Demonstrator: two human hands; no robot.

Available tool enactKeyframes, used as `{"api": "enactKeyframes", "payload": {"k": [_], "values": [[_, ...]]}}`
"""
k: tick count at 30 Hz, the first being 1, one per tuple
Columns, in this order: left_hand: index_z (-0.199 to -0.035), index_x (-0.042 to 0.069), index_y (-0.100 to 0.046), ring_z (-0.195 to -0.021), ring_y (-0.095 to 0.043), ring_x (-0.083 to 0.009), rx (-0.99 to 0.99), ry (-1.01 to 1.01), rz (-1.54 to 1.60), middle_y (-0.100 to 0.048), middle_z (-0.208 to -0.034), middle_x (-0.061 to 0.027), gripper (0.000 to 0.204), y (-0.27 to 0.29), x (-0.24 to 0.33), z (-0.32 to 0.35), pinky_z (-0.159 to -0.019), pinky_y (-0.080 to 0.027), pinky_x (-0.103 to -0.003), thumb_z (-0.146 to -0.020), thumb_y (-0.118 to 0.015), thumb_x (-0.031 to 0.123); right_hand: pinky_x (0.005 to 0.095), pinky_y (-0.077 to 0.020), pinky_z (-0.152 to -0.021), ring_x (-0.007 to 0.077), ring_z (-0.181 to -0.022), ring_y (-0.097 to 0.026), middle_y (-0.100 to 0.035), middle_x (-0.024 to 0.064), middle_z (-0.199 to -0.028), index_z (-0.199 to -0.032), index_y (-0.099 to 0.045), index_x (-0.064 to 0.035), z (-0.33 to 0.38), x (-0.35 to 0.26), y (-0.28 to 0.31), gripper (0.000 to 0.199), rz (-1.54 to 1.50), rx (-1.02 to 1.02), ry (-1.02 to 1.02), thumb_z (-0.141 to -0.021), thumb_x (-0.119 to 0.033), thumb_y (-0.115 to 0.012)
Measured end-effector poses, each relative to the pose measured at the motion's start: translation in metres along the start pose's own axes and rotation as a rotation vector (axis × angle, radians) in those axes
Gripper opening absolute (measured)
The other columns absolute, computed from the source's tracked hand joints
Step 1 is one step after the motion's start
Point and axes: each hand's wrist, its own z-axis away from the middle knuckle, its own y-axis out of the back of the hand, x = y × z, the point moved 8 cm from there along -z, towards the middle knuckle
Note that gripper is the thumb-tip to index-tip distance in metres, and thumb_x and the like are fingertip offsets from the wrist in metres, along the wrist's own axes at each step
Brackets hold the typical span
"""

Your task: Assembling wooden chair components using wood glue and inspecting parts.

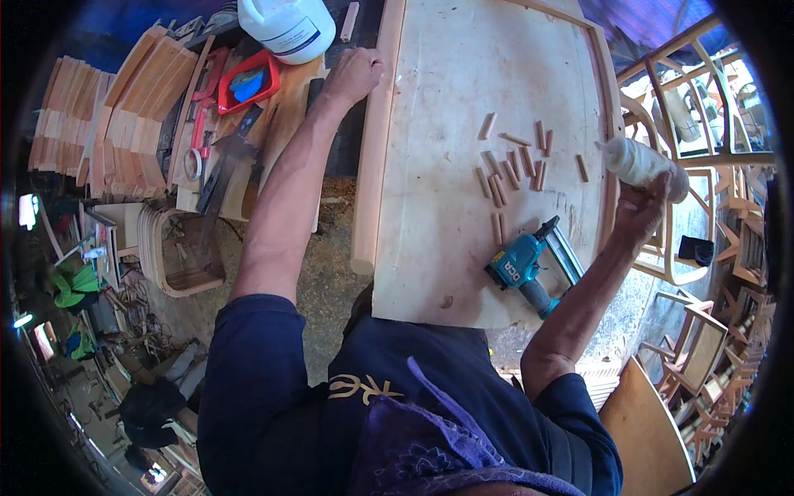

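Observation:
My left hand [354, 76] is closed, its fingers curled against the far part of a long rounded wooden rail [379, 165]. Whatever those fingers may hold is hidden. In my right hand [643, 211] is a whitish squeeze bottle [638, 163], lying on its side with the nozzle turned left toward the wooden rail [610, 107] on the right edge of a pale wooden board [447, 215]. Several short wooden dowels [510, 169] lie scattered on the board. Nearer to me rests a teal nail gun [529, 266].
Beyond my left hand stand a white plastic jug [289, 29] and a red tray [269, 83] with something blue inside. A handsaw [222, 178] and a tape roll [192, 164] lie beside stacked wooden pieces [136, 116]. Wooden chair frames [691, 331] crowd the right.

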Motion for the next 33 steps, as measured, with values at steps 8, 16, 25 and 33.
{"api": "enactKeyframes", "payload": {"k": [8, 16, 25, 33], "values": [[-0.09, 0.002, -0.072, -0.075, -0.07, -0.0273, -0.032, 0.069, 0.044, -0.071, -0.082, -0.0165, 0.024, 0.003, -0.011, 0.003, -0.073, -0.054, -0.036, -0.085, -0.063, 0.024, 0.0561, -0.0434, -0.107, 0.0353, -0.129, -0.05, -0.052, 0.0209, -0.136, -0.14, -0.043, -0.0013, -0.024, -0.03, 0.032, 0.068, 0.01, 0.023, 0.109, -0.089, -0.036, -0.071], [-0.089, 0.005, -0.074, -0.082, -0.07, -0.0358, -0.062, 0.12, 0.018, -0.071, -0.086, -0.0187, 0.026, -0.004, -0.011, 0.002, -0.08, -0.055, -0.043, -0.082, -0.061, 0.026, 0.0534, -0.0458, -0.106, 0.0347, -0.127, -0.051, -0.056, 0.0202, -0.131, -0.138, -0.044, 0.0016, -0.026, -0.027, 0.047, 0.067, 0.045, 0.054, 0.093, -0.089, -0.035, -0.072], [-0.086, 0.004, -0.074, -0.071, -0.07, -0.0276, -0.015, 0.142, 0.116, -0.072, -0.076, -0.0147, 0.023, 0.007, -0.011, 0.007, -0.072, -0.054, -0.037, -0.082, -0.066, 0.025, 0.0504, -0.0483, -0.103, 0.0335, -0.123, -0.056, -0.057, 0.0203, -0.129, -0.135, -0.048, 0.002, -0.035, -0.025, 0.064, 0.06, 0.025, 0.053, 0.086, -0.091, -0.033, -0.07], [-0.079, 0.004, -0.072, -0.071, -0.068, -0.0323, -0.031, 0.189, 0.079, -0.07, -0.075, -0.0164, 0.02, -0.004, -0.024, 0.003, -0.073, -0.054, -0.04, -0.079, -0.065, 0.022, 0.0504, -0.0481, -0.104, 0.0341, -0.12, -0.057, -0.058, 0.0222, -0.126, -0.134, -0.048, 0.0038, -0.038, -0.013, 0.056, 0.061, 0.048, 0.08, 0.076, -0.091, -0.033, -0.07]]}}
